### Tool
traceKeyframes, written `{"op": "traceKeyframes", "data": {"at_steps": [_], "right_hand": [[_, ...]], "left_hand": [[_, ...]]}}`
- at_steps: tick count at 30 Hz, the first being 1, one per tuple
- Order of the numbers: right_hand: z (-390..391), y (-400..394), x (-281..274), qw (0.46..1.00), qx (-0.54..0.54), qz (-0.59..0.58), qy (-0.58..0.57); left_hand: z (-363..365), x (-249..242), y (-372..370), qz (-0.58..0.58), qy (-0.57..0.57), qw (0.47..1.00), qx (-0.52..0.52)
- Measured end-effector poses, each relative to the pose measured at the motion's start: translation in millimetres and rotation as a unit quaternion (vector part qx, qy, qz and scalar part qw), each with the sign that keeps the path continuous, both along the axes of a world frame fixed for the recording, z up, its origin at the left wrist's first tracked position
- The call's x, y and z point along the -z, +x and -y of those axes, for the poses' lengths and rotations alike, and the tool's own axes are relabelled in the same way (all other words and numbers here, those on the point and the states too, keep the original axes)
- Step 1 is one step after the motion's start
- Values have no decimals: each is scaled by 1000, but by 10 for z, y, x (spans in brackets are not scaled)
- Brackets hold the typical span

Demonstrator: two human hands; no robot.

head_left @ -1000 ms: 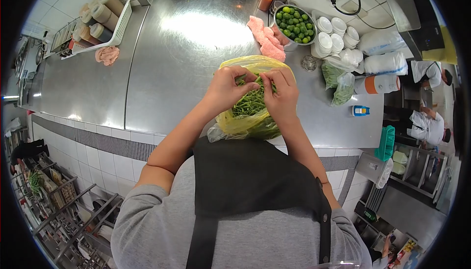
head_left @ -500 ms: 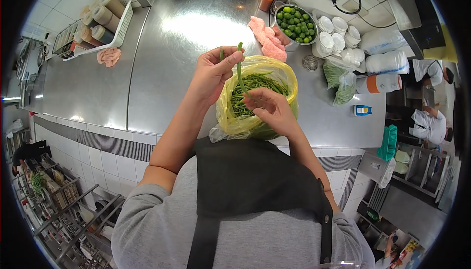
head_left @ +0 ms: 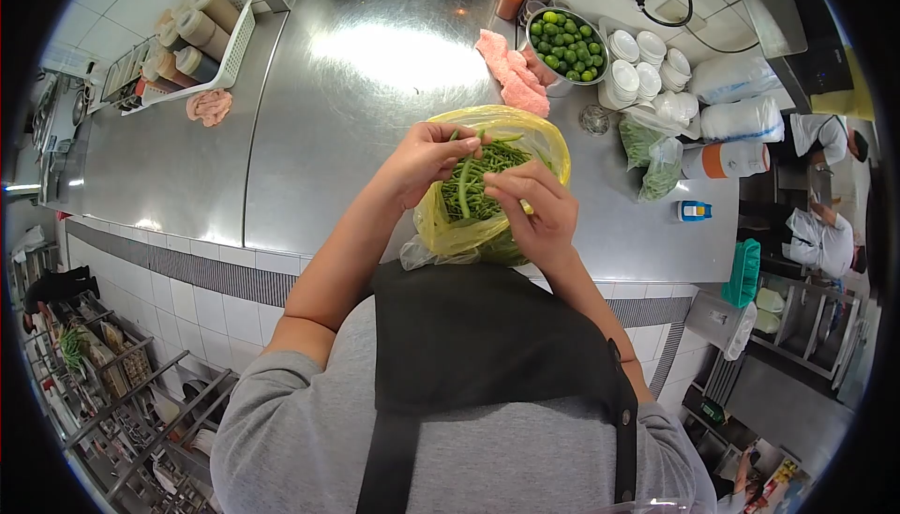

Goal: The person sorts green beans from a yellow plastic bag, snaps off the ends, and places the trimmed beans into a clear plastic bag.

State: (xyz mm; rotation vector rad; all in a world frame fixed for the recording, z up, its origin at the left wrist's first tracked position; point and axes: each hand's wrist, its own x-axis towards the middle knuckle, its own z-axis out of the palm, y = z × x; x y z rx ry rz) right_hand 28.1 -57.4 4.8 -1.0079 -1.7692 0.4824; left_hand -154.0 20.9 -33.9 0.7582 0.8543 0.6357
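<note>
In the head view, my left hand (head_left: 429, 159) is over the left side of an open yellow plastic bag (head_left: 555, 143), thumb and fingers pinched on a green bean (head_left: 464, 190). The bean appears to hang down from those fingers over the bag's opening. Cut or loose green beans (head_left: 480, 197) fill the bag. My right hand (head_left: 542, 209) is over the bag's right side, thumb and forefinger drawn together near the bean. Whatever is between those right fingertips, if anything, is too small to make out.
The bag stands on a steel counter (head_left: 337, 148). Behind it lie a pink cloth (head_left: 513, 73) and a bowl of green limes (head_left: 567, 48). White lidded cups (head_left: 647, 81) stand at right. A white basket of bottles (head_left: 234, 50) is at left. Co-workers (head_left: 817, 237) are at far right.
My left hand has come down and right, bringing the bean lower over the bag. My right hand has shifted slightly right, and its fingers have closed into a pinch.
</note>
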Motion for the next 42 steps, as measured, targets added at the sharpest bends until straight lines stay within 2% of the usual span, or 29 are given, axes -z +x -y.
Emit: {"op": "traceKeyframes", "data": {"at_steps": [1,3,7,9,10,12,14,16,18,20,21,22,25,27,28,30,31,32,34,35,36,38,39,40,42], "right_hand": [[-9,20,22,1000,1,0,-1],[-62,79,126,990,84,31,-106],[-127,179,322,976,112,98,-162],[-135,151,334,979,31,114,-166],[-133,135,376,979,32,114,-166],[-131,79,466,973,-109,113,-170],[-118,-18,474,972,-75,142,-173],[-116,-51,478,969,-42,170,-175],[-126,-43,474,954,-1,246,-170],[-143,18,373,934,-28,287,-210],[-150,44,328,910,-51,327,-249],[-144,59,332,910,-49,327,-249],[-134,117,366,924,-79,299,-224],[-165,174,369,950,-122,179,-225],[-175,193,343,949,-125,181,-224],[-185,240,223,949,-32,54,-310],[-189,267,121,948,-15,34,-317],[-189,295,101,948,-15,35,-315],[-185,339,66,949,-13,-16,-316],[-181,339,53,949,-11,-16,-313],[-178,325,45,951,-5,-20,-309],[-176,287,42,953,1,-24,-303],[-176,265,52,949,10,-30,-314],[-173,250,64,945,19,-36,-326],[-172,252,101,947,10,-37,-319]], "left_hand": [[2,28,-4,0,-1,1000,1],[-3,54,-10,-48,25,998,11],[-15,71,-76,-108,73,990,49],[0,69,-73,-83,86,992,38],[13,69,-68,-58,99,993,28],[45,76,-30,-28,86,996,15],[52,55,-27,2,73,997,2],[43,-8,-50,-9,47,998,40],[6,64,-124,-7,15,999,45],[6,125,-158,-3,-17,998,52],[20,124,-153,13,-23,999,21],[37,122,-145,30,-29,999,-9],[120,103,-39,51,-20,997,-54],[124,123,-15,49,-9,998,-46],[123,125,-13,46,2,998,-38],[131,78,-20,11,27,999,-29],[136,39,-18,-26,52,998,-16],[143,3,-9,-25,54,998,-17],[165,-59,34,-57,132,990,9],[178,8,102,4,175,984,-22],[180,-34,118,5,178,984,-20],[184,-138,129,-27,209,977,14],[187,-119,153,-52,256,965,0],[184,-118,151,-53,257,965,0],[171,-123,149,-62,346,936,5]]}}
